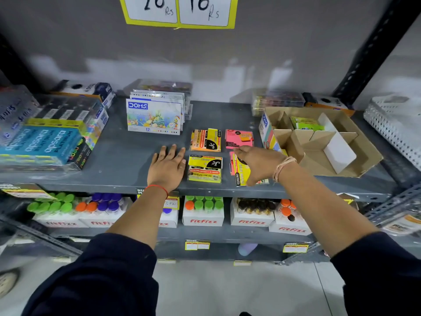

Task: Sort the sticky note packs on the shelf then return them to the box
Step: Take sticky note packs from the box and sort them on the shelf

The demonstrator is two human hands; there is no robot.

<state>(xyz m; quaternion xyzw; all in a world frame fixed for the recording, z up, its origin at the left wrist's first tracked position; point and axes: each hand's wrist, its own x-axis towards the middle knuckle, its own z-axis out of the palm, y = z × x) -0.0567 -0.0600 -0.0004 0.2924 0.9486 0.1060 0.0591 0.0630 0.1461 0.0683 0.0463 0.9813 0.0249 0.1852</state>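
Observation:
Sticky note packs lie in small piles on the grey shelf (114, 160). An orange and yellow pile (205, 140) and a pink pack (238, 139) sit behind, and a yellow pile (205, 169) is in front. My right hand (257, 164) grips a tilted pink and yellow pack (239, 171) at the front right. My left hand (168, 165) rests flat on the shelf, left of the yellow pile, holding nothing. The cardboard box (355, 153) with dividers stands at the right, with green packs (306, 124) in a back compartment.
DOMS colour boxes (153, 116) stand behind the piles. Stacked Apsara packs (43, 142) fill the left end. A white perforated basket (396, 124) sits at far right. The shelf below holds Fitfizz boxes (203, 212) with coloured caps.

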